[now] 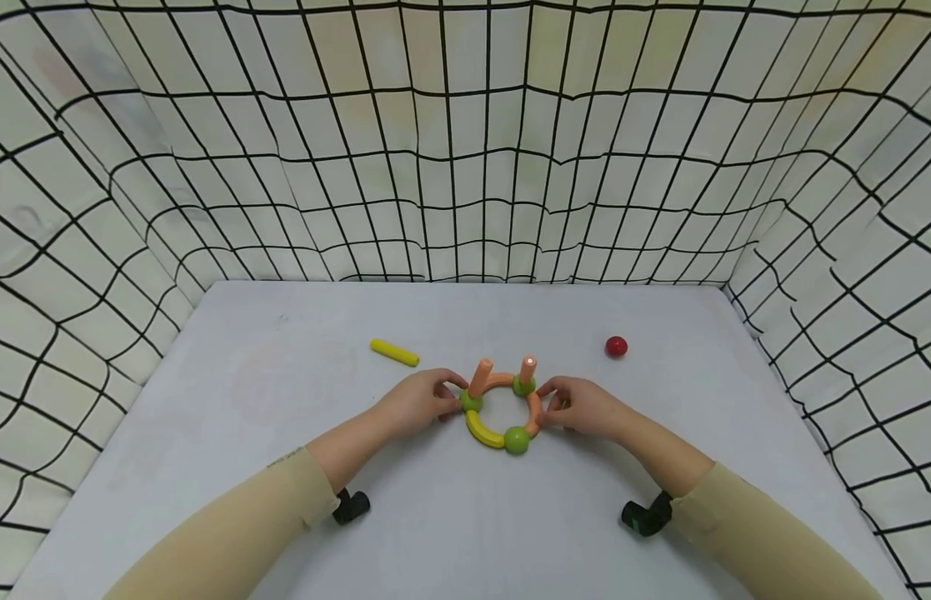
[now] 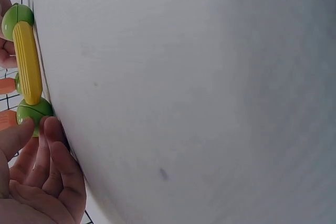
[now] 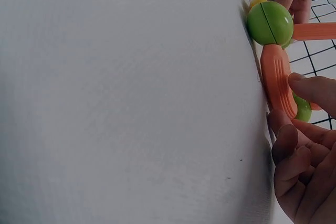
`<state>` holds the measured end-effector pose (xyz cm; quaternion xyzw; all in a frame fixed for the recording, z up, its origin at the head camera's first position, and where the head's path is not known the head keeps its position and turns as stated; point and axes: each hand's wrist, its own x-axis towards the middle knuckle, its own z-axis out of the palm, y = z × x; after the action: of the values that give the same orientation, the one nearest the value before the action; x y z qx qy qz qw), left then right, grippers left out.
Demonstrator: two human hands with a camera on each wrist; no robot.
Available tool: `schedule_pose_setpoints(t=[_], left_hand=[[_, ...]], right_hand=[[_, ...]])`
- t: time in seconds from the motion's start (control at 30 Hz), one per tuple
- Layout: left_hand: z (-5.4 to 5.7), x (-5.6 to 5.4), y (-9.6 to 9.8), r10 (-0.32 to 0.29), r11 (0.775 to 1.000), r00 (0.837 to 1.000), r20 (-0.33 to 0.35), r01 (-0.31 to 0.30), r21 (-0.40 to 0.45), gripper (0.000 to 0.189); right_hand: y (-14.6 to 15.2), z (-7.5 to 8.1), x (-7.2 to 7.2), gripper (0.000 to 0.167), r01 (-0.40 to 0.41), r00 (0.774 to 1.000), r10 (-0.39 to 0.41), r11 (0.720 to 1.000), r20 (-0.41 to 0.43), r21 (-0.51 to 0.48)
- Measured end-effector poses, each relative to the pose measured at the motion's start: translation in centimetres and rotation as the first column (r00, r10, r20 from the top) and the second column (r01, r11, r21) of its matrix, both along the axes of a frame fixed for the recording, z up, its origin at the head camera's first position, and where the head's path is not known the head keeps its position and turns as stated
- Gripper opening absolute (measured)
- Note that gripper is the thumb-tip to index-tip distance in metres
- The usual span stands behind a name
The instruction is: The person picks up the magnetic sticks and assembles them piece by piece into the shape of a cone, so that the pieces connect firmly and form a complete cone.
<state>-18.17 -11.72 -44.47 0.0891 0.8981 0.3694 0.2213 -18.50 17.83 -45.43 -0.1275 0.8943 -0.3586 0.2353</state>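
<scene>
A ring of toy building pieces lies on the white table between my hands in the head view. It joins green balls (image 1: 516,440), a yellow curved rod (image 1: 483,432) and orange curved rods (image 1: 499,380). Two straight orange rods (image 1: 480,377) stand up from the two farther balls. My left hand (image 1: 420,400) pinches the left green ball (image 2: 34,109) between thumb and fingers at the ring's left side. On the opposite side, my right hand (image 1: 585,407) holds the right orange curved rod (image 3: 277,80), thumb on top and fingertips against its lower edge.
A straight yellow rod (image 1: 394,352) lies beyond my left hand. Farther right sits a red ball (image 1: 617,347). White walls with a black grid net (image 1: 450,150) enclose the table (image 1: 465,533) at the back and sides. Black wrist cameras (image 1: 351,506) hang under both forearms.
</scene>
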Motion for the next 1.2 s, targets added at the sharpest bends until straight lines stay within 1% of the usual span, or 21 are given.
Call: schedule_pose_setpoints(t=[0.17, 0.43, 0.67, 0.8, 0.93, 1.07, 1.2], left_hand=[[-0.1, -0.3, 0.0, 0.022, 1.0, 1.0, 0.002, -0.022, 0.004, 0.029], [0.1, -0.5, 0.2, 0.048, 0.999, 0.999, 0.015, -0.049, 0.013, 0.029], [-0.1, -0.7, 0.3, 0.101, 0.993, 0.994, 0.043, -0.103, 0.048, 0.03], [-0.1, 0.0, 0.0, 0.122, 0.991, 0.992, 0.032, -0.124, 0.05, 0.032], [-0.1, 1.2, -0.1, 0.131, 0.99, 0.99, 0.044, -0.133, 0.043, 0.035], [0.0, 2.4, 0.1, 0.118, 0.992, 0.991, 0.062, -0.12, 0.03, 0.037], [0.1, 3.1, 0.4, 0.098, 0.995, 0.994, 0.056, -0.099, 0.029, 0.038]], right_hand=[[-0.1, 0.0, 0.3, 0.031, -0.008, 1.0, 0.008, 1.0, -0.011, 0.001], [-0.1, 0.0, 0.6, 0.028, -0.023, 0.999, 0.023, 1.0, -0.024, 0.009], [0.1, -0.3, 0.5, 0.026, -0.04, 0.999, 0.039, 0.999, -0.034, -0.021], [0.1, -0.4, 0.5, 0.026, -0.033, 0.999, 0.033, 0.999, -0.038, -0.011], [0.0, -0.3, 0.4, 0.026, -0.022, 0.999, 0.022, 1.0, -0.031, -0.007], [0.0, -0.4, 0.4, 0.027, -0.02, 0.999, 0.02, 1.0, -0.029, 0.004], [-0.1, -0.4, 0.3, 0.028, -0.013, 0.999, 0.013, 1.0, -0.034, 0.014]])
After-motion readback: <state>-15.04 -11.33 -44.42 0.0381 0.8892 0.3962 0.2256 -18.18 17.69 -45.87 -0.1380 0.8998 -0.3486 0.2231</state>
